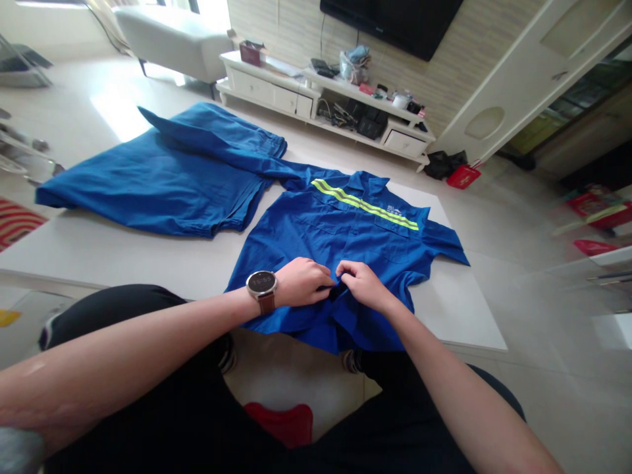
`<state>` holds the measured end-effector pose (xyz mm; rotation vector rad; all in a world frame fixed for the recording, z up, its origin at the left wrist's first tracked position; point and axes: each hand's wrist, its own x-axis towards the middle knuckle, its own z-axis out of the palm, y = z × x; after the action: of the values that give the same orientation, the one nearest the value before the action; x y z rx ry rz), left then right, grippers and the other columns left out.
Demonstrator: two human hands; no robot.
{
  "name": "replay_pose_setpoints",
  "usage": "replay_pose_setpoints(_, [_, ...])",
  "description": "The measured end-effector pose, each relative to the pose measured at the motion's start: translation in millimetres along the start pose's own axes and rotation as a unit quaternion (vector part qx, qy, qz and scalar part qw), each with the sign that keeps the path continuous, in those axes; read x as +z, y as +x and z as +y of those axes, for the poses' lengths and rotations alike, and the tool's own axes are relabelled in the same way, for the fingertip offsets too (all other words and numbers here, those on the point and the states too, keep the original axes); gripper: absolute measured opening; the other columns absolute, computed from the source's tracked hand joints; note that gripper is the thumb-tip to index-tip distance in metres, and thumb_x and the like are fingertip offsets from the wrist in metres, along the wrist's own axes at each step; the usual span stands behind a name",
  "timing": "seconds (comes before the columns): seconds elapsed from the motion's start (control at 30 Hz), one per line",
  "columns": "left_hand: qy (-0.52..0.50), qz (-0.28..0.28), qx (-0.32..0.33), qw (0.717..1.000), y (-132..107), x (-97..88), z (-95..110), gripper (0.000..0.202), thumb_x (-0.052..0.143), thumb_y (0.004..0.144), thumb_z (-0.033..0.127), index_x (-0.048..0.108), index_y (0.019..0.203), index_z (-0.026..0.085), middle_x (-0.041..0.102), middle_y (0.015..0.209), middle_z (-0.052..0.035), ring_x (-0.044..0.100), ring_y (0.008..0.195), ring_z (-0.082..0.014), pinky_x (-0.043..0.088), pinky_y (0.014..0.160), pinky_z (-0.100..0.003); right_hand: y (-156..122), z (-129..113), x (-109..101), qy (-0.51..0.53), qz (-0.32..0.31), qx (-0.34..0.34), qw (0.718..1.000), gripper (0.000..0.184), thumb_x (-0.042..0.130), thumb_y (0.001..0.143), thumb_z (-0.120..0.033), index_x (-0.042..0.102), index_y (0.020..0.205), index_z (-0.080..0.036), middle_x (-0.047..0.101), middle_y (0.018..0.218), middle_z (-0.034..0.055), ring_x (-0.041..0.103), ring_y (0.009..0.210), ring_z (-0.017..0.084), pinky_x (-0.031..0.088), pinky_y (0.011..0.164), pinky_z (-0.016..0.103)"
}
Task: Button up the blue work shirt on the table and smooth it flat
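A blue work jacket (306,230) with a yellow-and-grey reflective stripe across its chest lies front up, collar away from me. My left hand (305,282), with a watch (261,284) on its wrist, pinches the jacket's front near the hem. Close beside it, my right hand (363,283) has its fingers curled and pinched on the same front edge. Between the hands the cloth is lifted a little, and its lower part hangs over the near table edge. Any button under the fingertips is too small to make out.
Blue trousers (162,171) lie folded on the left of the white table (464,296). Past it stand a white TV cabinet (266,89) with clutter and a pale seat (172,39). A red stool (284,424) shows between my legs.
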<state>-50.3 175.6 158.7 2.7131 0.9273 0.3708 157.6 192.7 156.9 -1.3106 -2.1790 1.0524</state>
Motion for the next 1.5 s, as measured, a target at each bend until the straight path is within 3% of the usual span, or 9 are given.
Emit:
replay_pose_setpoints(0.17, [-0.022, -0.023, 0.018, 0.999, -2, -8.4, 5, 0.022, 0.057, 0.089, 0.028, 0.078, 0.094, 0.027, 0.074, 0.087, -0.0031, 0.067, 0.078, -0.0171, 0.044, 0.066, -0.027, 2, 2, -21, 0.046, 0.036, 0.040, 0.997, 0.010, 0.049, 0.074, -0.024, 0.057, 0.073, -0.020, 0.054, 0.067, -0.0027, 0.051, 0.066, 0.015, 0.040, 0.066, 0.027])
replay_pose_setpoints(0.33, [-0.087, -0.058, -0.050, 0.993, -2, -9.4, 1, 0.028, 0.053, 0.095, 0.042, 0.077, 0.100, 0.027, 0.075, 0.092, -0.0030, 0.069, 0.084, -0.0177, 0.048, 0.073, -0.026, -12, 10, -38, -0.003, -0.012, 0.069, 0.998, 0.031, 0.052, 0.090, -0.042, 0.069, 0.104, -0.019, 0.069, 0.092, 0.0047, 0.064, 0.089, 0.021, 0.050, 0.082, 0.034])
replay_pose_setpoints(0.43, [-0.041, -0.040, -0.151, 0.987, -5, -1.6, -8, 0.036, 0.052, 0.096, 0.042, 0.067, 0.124, 0.025, 0.069, 0.121, -0.0105, 0.064, 0.110, -0.0265, 0.052, 0.088, -0.036, -27, 28, -35, -0.168, 0.021, 0.037, 0.985, 0.037, 0.056, 0.092, -0.042, 0.068, 0.121, -0.023, 0.065, 0.130, 0.0108, 0.055, 0.125, 0.027, 0.042, 0.108, 0.046])
replay_pose_setpoints(0.6, [0.042, -0.158, -0.266, 0.950, -13, 11.0, -15, 0.068, 0.066, 0.088, 0.048, 0.045, 0.151, 0.033, 0.035, 0.161, -0.0150, 0.036, 0.141, -0.0484, 0.050, 0.095, -0.059, -52, 49, -27, -0.301, -0.114, 0.047, 0.946, 0.049, 0.057, 0.093, -0.031, 0.060, 0.141, -0.025, 0.049, 0.153, 0.0101, 0.046, 0.139, 0.028, 0.037, 0.116, 0.045])
replay_pose_setpoints(0.8, [0.012, -0.216, -0.172, 0.961, -12, -4.2, -6, 0.040, 0.066, 0.088, 0.042, 0.073, 0.124, 0.026, 0.065, 0.128, -0.0133, 0.068, 0.104, -0.0316, 0.050, 0.097, -0.045, -59, 37, -32, -0.309, -0.134, 0.037, 0.941, 0.029, 0.051, 0.098, -0.031, 0.078, 0.105, -0.022, 0.069, 0.120, 0.0097, 0.063, 0.112, 0.024, 0.048, 0.101, 0.036])
replay_pose_setpoints(1.0, [-0.003, -0.183, -0.158, 0.970, -10, -3.4, -6, 0.024, 0.057, 0.091, 0.035, 0.076, 0.097, 0.024, 0.073, 0.107, -0.0074, 0.070, 0.088, -0.0220, 0.050, 0.073, -0.028, -53, 17, -16, -0.351, -0.072, -0.035, 0.933, 0.035, 0.050, 0.101, -0.036, 0.064, 0.131, -0.022, 0.065, 0.113, 0.0092, 0.060, 0.107, 0.023, 0.047, 0.094, 0.033])
replay_pose_setpoints(1.2, [0.017, -0.144, -0.128, 0.981, -6, 7.4, -2, 0.021, 0.054, 0.091, 0.031, 0.073, 0.095, 0.023, 0.074, 0.102, -0.0064, 0.071, 0.085, -0.0201, 0.048, 0.071, -0.026, -46, 9, 1, -0.412, -0.103, -0.036, 0.904, 0.029, 0.051, 0.100, -0.042, 0.070, 0.098, -0.021, 0.064, 0.109, 0.0110, 0.062, 0.094, 0.022, 0.044, 0.077, 0.030])
replay_pose_setpoints(1.37, [0.006, -0.130, -0.123, 0.984, -7, 11.4, -2, 0.019, 0.054, 0.091, 0.030, 0.072, 0.096, 0.024, 0.074, 0.102, -0.0064, 0.071, 0.085, -0.0218, 0.047, 0.069, -0.028, -36, 16, -5, -0.332, -0.061, 0.036, 0.941, 0.006, 0.060, 0.087, -0.018, 0.060, 0.082, -0.021, 0.064, 0.085, 0.0048, 0.059, 0.080, 0.018, 0.036, 0.067, 0.027])
replay_pose_setpoints(1.5, [-0.036, -0.104, -0.148, 0.983, -2, 15.5, 2, 0.021, 0.056, 0.092, 0.040, 0.069, 0.099, 0.024, 0.073, 0.103, -0.0054, 0.070, 0.085, -0.0221, 0.045, 0.067, -0.029, -36, 11, -11, -0.214, -0.009, 0.033, 0.976, 0.022, 0.052, 0.074, -0.004, 0.055, 0.086, -0.022, 0.059, 0.075, -0.0014, 0.054, 0.070, 0.015, 0.033, 0.065, 0.026])
